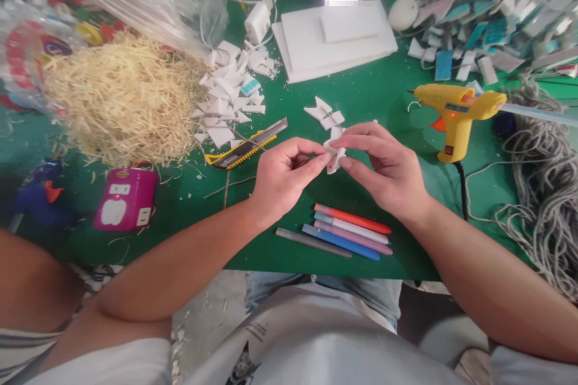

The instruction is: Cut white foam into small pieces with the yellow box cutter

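Pinched between the fingertips of my left hand (291,174) and my right hand (383,168) is a small white foam-board piece (335,159). It has an angular, uneven outline, and part of it is hidden behind my fingers. Both hands are closed on it above the green table (253,246). Just beyond my fingers lie a few loose white cut pieces (323,111). Several markers (352,225), in orange, white, pink, blue and grey, lie side by side below my hands. Left of my left hand rests a yellow and black utility knife (246,144) with its blade out.
A yellow glue gun (458,114) with a black cord lies right, beside grey yarn (533,192). White boards (334,54) are stacked at the back. Pale shredded straw (126,96), white scraps (226,90) and a magenta socket box (125,198) occupy the left. Another person's arm (36,271) shows lower left.
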Demonstrator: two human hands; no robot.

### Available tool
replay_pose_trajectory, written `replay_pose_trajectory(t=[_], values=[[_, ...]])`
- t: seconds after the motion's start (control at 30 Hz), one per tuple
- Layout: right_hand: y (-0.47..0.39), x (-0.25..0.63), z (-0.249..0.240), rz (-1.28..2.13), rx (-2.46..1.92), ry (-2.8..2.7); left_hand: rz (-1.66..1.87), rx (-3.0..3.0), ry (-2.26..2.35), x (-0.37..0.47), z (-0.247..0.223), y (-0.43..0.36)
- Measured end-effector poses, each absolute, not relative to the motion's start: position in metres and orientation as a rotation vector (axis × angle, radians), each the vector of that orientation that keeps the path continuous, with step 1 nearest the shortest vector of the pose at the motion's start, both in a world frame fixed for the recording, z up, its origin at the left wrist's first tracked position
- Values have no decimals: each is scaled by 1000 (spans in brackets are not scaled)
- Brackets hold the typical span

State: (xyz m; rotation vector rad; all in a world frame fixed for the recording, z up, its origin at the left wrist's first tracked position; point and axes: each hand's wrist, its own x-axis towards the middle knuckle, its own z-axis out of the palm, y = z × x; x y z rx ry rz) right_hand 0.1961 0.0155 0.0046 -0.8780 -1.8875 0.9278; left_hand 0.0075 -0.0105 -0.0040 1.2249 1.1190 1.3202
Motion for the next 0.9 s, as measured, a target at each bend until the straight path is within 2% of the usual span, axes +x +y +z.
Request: replay_pose_trajectory(t=[0.9], values=[[15, 196, 8, 808, -847, -2038, 1305, 1213, 1119, 8, 0, -11]])
